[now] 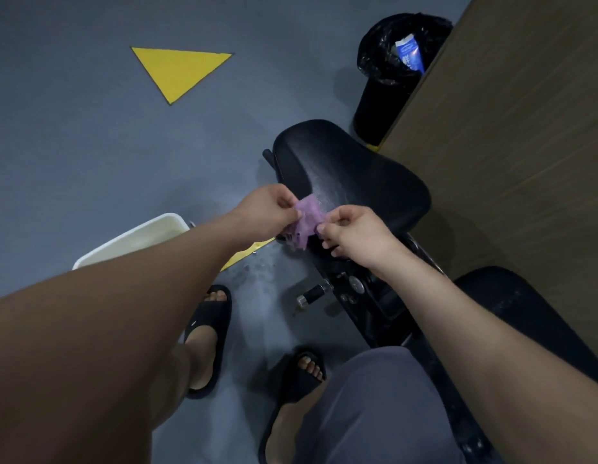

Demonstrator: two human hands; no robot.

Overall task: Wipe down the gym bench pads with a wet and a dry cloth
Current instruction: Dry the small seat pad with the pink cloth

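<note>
Rear bench pad (518, 289) partly behind right arm (458, 313)

The cloth (307, 217) was lilac-purple. The seat pad (351, 175) was black with a pale speckled streak across it, and the back pad (512, 306) was black too. The floor (73, 128) was slate grey-blue, marked with a yellow triangle (180, 70). The tub (136, 239) was white, the bin (374, 112) black, the wall panel (525, 128) brown wood-grain, the sandals (210, 316) black, the shorts (374, 413) grey.

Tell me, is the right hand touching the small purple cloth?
Touching. The head view shows the right hand pinching the lower right edge of the small purple cloth.
</note>
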